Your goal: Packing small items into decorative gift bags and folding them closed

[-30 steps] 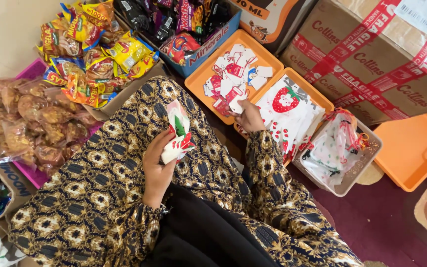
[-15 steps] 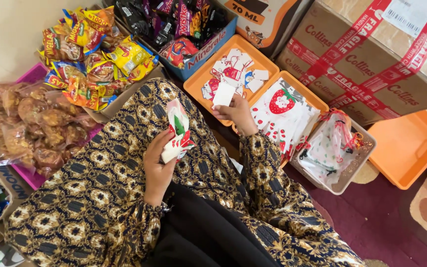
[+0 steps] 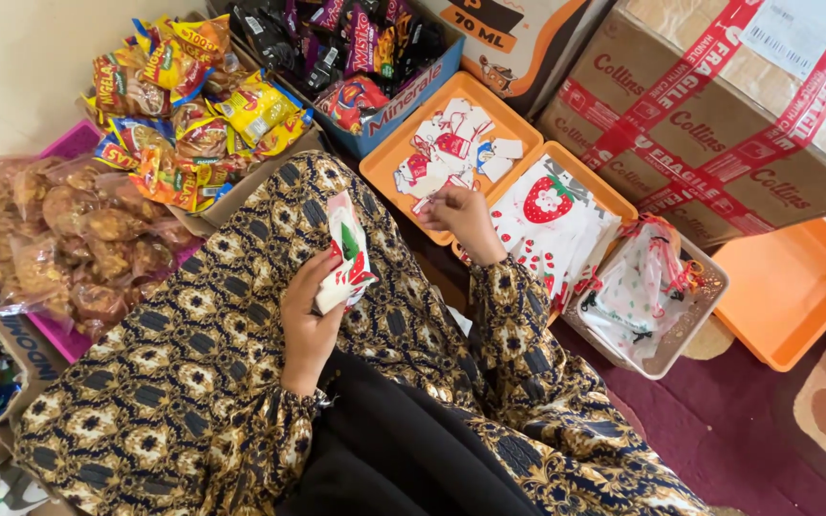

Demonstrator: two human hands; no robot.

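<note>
Left hand (image 3: 310, 311) raised over the lap, wrist bent back, palm turned up toward the camera — fingers (image 3: 322, 272) curled closed around something held upright, thumb side pressed along its lower edge. Left forearm sleeved in a gold-and-black pattern, running down and left. Right hand (image 3: 463, 216) stretched forward, farther out than the left, knuckles up, fingers pinched together at their tips — wrist straight. Right forearm likewise sleeved, elbow bent, angled down toward the body. Hands well apart.
</note>
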